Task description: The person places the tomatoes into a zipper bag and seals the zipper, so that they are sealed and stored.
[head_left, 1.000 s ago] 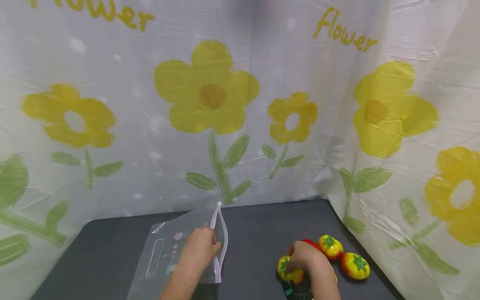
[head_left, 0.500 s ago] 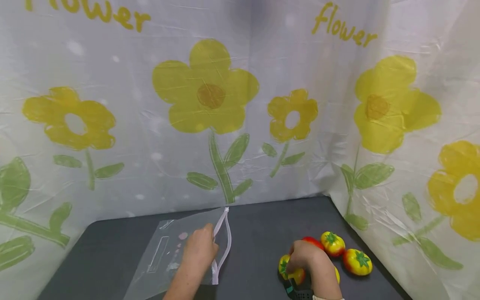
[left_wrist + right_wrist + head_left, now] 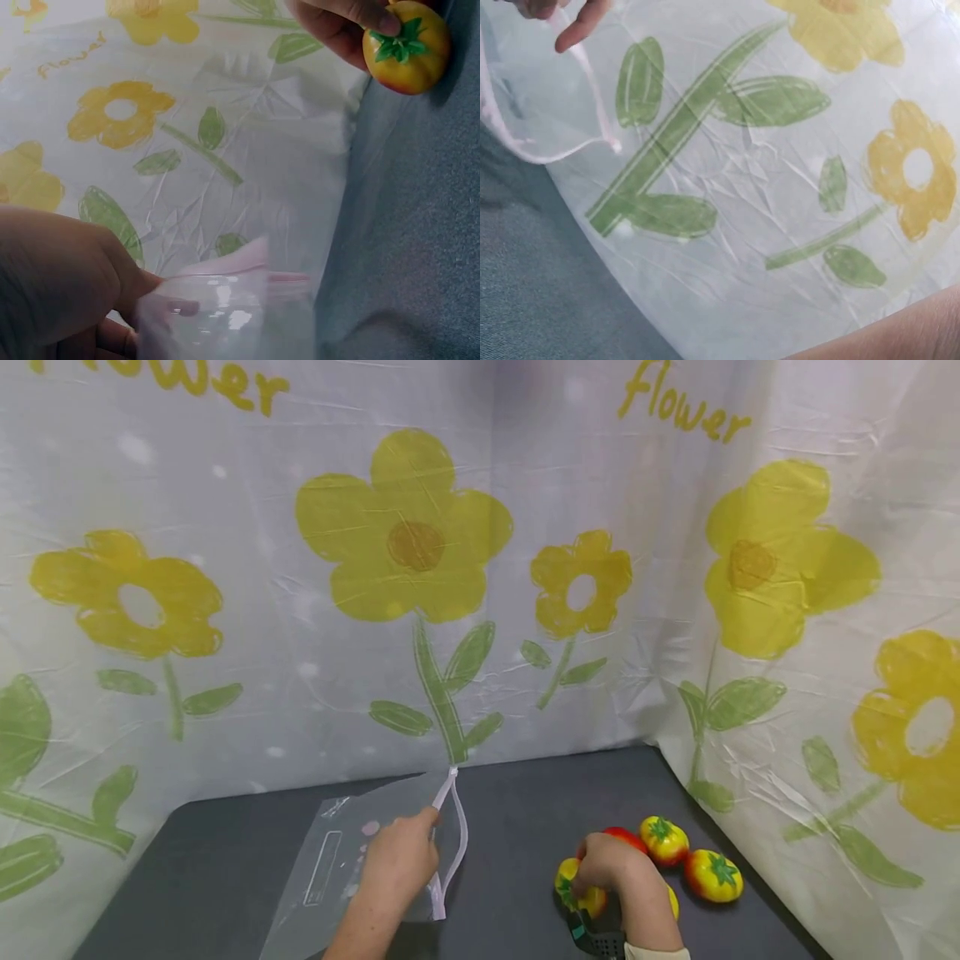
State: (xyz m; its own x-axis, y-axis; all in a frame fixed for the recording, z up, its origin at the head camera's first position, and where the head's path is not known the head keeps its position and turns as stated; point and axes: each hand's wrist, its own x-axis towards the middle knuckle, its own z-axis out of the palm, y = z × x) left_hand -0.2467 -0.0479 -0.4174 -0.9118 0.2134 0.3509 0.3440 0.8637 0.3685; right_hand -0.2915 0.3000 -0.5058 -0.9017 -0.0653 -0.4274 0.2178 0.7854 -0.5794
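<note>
My left hand [image 3: 397, 860] pinches the clear zip bag [image 3: 333, 864] by its open mouth, and my right hand [image 3: 611, 864] grips the yellow fruit [image 3: 416, 67] beside other fruits [image 3: 663, 841], perhaps touching the desk [image 3: 517, 814].

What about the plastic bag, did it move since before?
Yes, the plastic bag moved a little right. In the head view, its zip's top end is nearly under the foot of the big painted green stem; before, it was further left.

A pale sheet [image 3: 285, 635] with yellow flowers [image 3: 405, 527] hangs behind and beside a dark grey table [image 3: 525, 810]
</note>
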